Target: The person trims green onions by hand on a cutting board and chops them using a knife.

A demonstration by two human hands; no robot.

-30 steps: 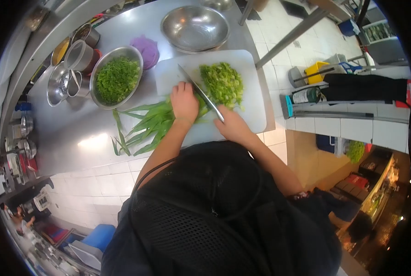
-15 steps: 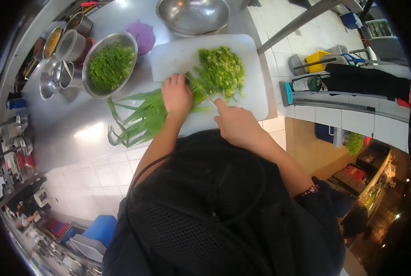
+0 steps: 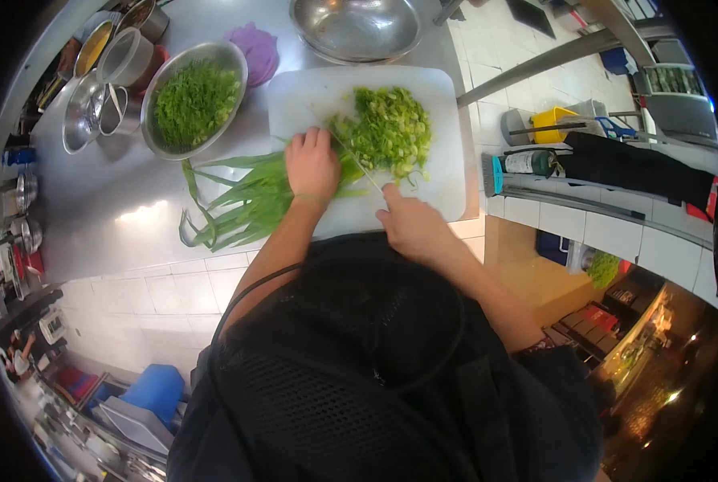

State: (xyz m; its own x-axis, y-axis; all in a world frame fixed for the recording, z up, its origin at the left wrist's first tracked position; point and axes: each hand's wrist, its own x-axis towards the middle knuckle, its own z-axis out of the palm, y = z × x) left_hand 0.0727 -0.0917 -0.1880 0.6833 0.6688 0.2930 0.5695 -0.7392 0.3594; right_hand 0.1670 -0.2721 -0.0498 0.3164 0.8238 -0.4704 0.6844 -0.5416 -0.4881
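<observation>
Long green onion leaves [image 3: 250,193] lie across the left part of the white cutting board [image 3: 447,193] and hang past its edge onto the steel counter. My left hand [image 3: 313,166], fingers curled, presses on the bunch near its cut end. In my right hand [image 3: 415,225] is a knife [image 3: 366,173], its thin blade slanting up and left between the bunch and the chopped green onion. The chopped green onion [image 3: 391,128] forms a pile on the board's upper right. Left of the board, a steel bowl [image 3: 241,60] holds finely cut greens.
A large steel bowl [image 3: 355,28] stands beyond the board, beside a purple cloth [image 3: 254,55]. Steel pots, a clear plastic container [image 3: 128,58] and another bowl crowd the counter's far left. A metal post [image 3: 528,68] rises at the right.
The whole view has shifted slightly. The knife blade has moved a little off the chopped pile, and the pile looks looser at its left side. Both hands stay in nearly the same places.
</observation>
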